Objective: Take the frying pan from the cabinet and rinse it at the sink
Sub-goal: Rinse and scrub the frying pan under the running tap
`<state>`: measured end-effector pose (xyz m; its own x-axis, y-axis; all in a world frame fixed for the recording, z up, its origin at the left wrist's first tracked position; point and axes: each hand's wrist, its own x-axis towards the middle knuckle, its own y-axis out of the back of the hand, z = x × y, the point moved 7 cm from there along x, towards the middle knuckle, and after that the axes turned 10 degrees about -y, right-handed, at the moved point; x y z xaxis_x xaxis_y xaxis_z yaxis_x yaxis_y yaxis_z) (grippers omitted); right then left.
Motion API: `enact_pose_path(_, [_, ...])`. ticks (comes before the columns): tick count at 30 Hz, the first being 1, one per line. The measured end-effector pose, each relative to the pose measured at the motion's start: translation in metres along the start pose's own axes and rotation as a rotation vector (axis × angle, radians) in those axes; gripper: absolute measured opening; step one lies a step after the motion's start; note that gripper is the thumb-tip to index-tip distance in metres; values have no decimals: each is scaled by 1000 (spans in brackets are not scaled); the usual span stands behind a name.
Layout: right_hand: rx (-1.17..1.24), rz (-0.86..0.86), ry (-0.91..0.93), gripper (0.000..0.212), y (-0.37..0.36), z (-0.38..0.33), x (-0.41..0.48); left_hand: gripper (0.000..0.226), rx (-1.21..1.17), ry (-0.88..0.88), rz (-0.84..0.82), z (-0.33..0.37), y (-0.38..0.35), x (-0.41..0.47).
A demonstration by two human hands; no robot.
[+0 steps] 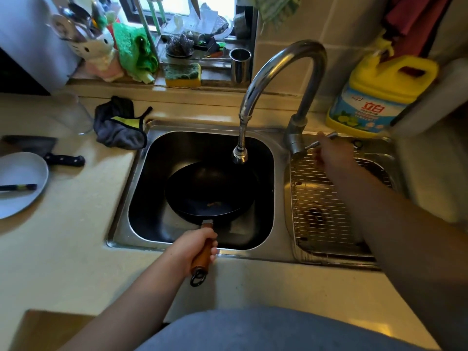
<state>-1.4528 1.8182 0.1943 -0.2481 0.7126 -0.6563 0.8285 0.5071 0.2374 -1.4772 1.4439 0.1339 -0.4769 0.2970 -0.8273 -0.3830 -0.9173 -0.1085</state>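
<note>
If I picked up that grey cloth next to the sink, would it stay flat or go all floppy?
Probably floppy: the grey cloth lies crumpled in soft folds on the counter, so it would likely droop. It looks light, easy to lift with one hand. It shouldn't roll or break, though it might slide if pushed. Whether it's wet can't be told.

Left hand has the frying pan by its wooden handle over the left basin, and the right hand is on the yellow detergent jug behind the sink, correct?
Not quite. In the head view the right hand is at the faucet lever, not on the yellow detergent jug. The rest stands: the left hand holds the frying pan by its wooden handle over the left basin.
</note>
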Motion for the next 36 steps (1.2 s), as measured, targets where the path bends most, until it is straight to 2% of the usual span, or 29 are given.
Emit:
enact_pose_path(5, [25,35,33,14,3,-12,17,17,-68,38,15,-4,2,-12])
enact_pose_path(14, [-34,114,74,15,9,-5,17,20,-103,60,15,-7,1,-27])
enact_pose_path(22, [29,87,79,15,10,4,19,18,-107,53,7,-8,1,-33])
enact_pose_path(24, [87,53,50,11,9,8,17,19,-98,45,2,-9,0,-34])
enact_pose_path(28, [160,3,36,16,5,25,7,20,-71,37,3,-12,3,-37])
enact_pose_path(31, [47,-44,0,17,-5,51,-16,20,-67,37,0,-15,7,-39])
enact_pose_path(33, [-123,-164,-90,15,-26,82,-45,20,-80,45,-4,-18,8,-42])
enact_pose_path(36, [-274,-454,-241,25,-70,142,-109,22,-104,66,-3,-23,11,-45])
